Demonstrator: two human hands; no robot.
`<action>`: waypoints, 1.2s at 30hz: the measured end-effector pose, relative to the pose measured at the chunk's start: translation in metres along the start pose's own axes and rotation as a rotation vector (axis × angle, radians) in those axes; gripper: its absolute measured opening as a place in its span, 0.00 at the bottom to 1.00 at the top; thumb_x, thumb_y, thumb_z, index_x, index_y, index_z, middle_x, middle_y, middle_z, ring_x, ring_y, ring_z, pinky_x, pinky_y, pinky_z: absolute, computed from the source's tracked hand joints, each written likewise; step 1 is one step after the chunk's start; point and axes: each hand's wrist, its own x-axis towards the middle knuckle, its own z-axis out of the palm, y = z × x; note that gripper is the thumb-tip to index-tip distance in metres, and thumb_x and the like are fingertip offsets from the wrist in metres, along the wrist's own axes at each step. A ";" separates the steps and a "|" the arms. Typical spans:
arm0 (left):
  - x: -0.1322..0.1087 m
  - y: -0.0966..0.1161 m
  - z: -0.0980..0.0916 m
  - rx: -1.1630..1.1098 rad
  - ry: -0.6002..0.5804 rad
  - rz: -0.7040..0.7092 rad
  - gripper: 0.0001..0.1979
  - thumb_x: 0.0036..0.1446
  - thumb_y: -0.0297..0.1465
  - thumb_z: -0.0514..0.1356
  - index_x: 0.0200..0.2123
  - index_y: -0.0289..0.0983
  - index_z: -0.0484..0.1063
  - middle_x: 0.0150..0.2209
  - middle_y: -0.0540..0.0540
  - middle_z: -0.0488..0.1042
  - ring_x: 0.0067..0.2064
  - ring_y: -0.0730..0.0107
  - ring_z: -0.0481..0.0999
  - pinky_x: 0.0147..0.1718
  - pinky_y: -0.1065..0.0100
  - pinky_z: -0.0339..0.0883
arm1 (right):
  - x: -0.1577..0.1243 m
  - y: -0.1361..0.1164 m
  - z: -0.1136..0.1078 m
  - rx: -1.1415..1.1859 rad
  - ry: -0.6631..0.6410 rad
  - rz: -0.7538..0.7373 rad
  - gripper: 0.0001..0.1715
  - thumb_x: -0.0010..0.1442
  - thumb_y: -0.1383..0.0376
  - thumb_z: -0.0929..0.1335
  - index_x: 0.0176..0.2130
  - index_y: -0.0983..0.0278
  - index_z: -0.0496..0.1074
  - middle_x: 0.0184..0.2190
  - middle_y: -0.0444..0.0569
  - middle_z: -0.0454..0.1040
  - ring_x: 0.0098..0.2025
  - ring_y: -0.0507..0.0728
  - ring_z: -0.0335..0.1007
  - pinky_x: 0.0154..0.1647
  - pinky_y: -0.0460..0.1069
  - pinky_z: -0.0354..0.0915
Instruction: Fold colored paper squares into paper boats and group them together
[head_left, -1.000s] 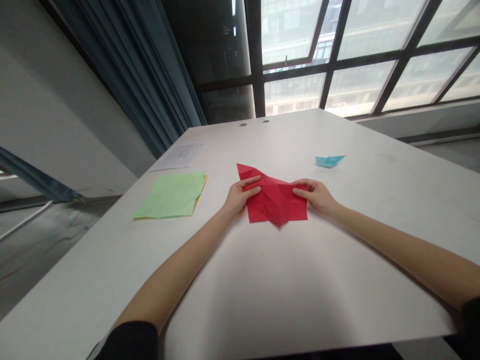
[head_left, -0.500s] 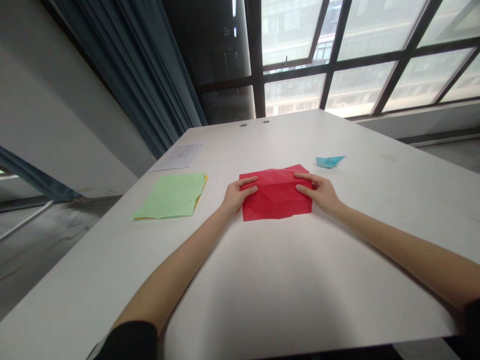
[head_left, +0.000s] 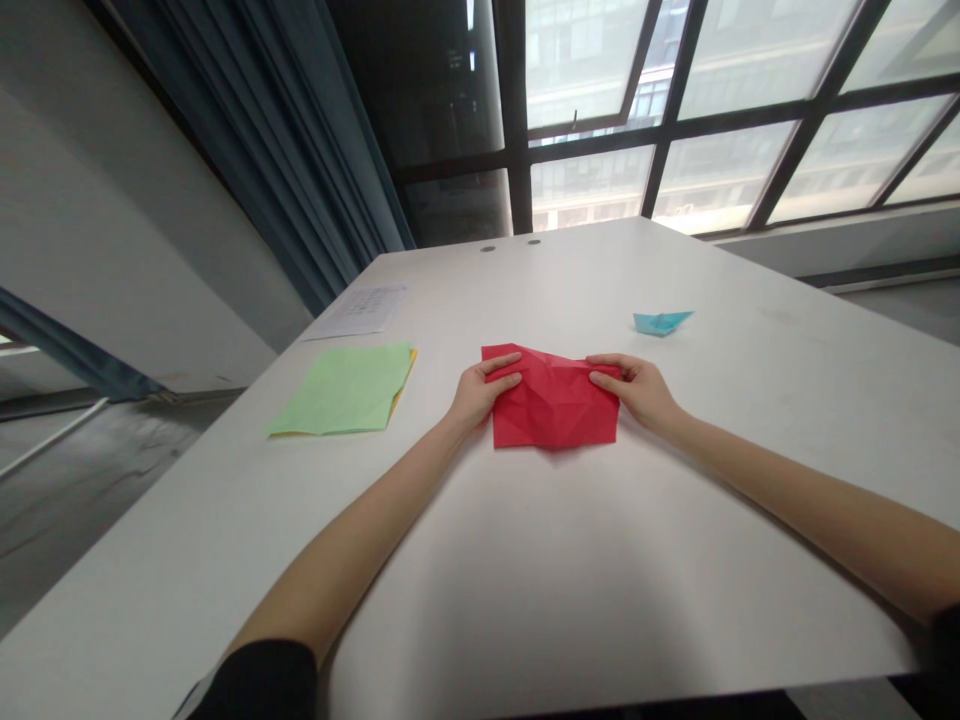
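Observation:
A creased sheet of red paper (head_left: 555, 405) is held up between both hands over the white table. My left hand (head_left: 484, 390) grips its left edge, thumb on the near face and fingers along the top. At the right edge, my right hand (head_left: 637, 388) pinches the paper in the same way. The sheet bulges in the middle, and folds run across it. Parts of the fingers behind the paper are hidden.
Left of the hands lies a stack of green paper (head_left: 345, 390) with yellow showing beneath. A printed white sheet (head_left: 364, 310) is behind it. A small blue folded paper boat (head_left: 662, 323) sits at the right on the white table (head_left: 540, 560). Windows and a curtain stand beyond.
Both hands have come slightly closer together. The red paper has buckled in the middle, its top edge now dips toward the right, and its lower edge hangs a little lower.

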 end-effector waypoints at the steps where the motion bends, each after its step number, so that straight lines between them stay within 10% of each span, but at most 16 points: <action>1: -0.001 0.001 0.002 -0.018 0.002 -0.005 0.23 0.35 0.27 0.70 0.41 0.35 0.75 0.35 0.44 0.77 0.35 0.69 0.75 0.42 0.63 0.68 | 0.000 0.001 0.001 0.019 0.002 -0.001 0.19 0.43 0.60 0.74 0.37 0.61 0.75 0.32 0.48 0.77 0.34 0.54 0.72 0.38 0.50 0.68; 15: 0.003 0.000 0.000 -0.154 0.141 0.044 0.24 0.36 0.23 0.67 0.42 0.34 0.73 0.33 0.44 0.77 0.32 0.69 0.76 0.40 0.64 0.70 | 0.001 -0.011 0.002 0.259 0.121 0.099 0.30 0.45 0.55 0.72 0.47 0.53 0.62 0.26 0.40 0.75 0.27 0.53 0.72 0.29 0.48 0.68; 23: 0.000 -0.006 0.010 -0.266 0.157 0.156 0.30 0.38 0.23 0.66 0.49 0.37 0.69 0.37 0.43 0.77 0.39 0.66 0.76 0.45 0.60 0.67 | -0.008 -0.014 0.013 0.356 -0.091 0.138 0.43 0.49 0.55 0.70 0.58 0.42 0.46 0.33 0.40 0.75 0.33 0.54 0.73 0.35 0.51 0.67; 32: 0.000 0.001 0.005 -0.313 0.220 0.154 0.10 0.46 0.34 0.63 0.31 0.34 0.74 0.36 0.45 0.75 0.35 0.72 0.74 0.38 0.70 0.67 | -0.001 -0.014 0.008 0.311 0.027 0.133 0.17 0.40 0.72 0.70 0.34 0.61 0.70 0.25 0.40 0.71 0.28 0.49 0.66 0.32 0.46 0.65; 36: 0.006 0.019 -0.015 -0.341 0.282 -0.075 0.13 0.54 0.39 0.56 0.37 0.35 0.69 0.35 0.41 0.74 0.31 0.69 0.75 0.31 0.68 0.69 | 0.003 -0.015 0.000 0.326 0.059 0.178 0.14 0.37 0.74 0.66 0.29 0.63 0.70 0.20 0.39 0.68 0.23 0.47 0.62 0.22 0.42 0.58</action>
